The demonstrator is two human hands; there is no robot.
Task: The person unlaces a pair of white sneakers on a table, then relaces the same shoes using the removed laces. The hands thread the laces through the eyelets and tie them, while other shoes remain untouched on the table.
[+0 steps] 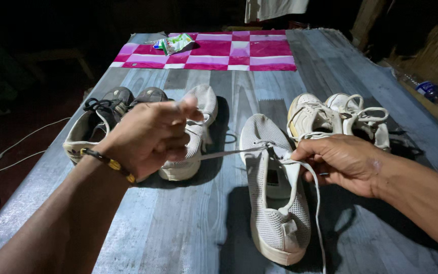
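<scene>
- Step in hand: lacing of white mesh shoe.
- Lace is pinched taut by left hand; right hand is closed on its other end.
- Next move judged: threading, tension kept.

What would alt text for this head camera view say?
Two bare hands pull a white shoelace taut over a white mesh shoe: left hand one end, right hand by the eyelets. More shoes lie on a grey striped mat.

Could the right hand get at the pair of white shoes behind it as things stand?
Probably not at once: the right hand is pinching the lace of the grey knit shoe. The white pair lies just beyond, nothing between.
</scene>
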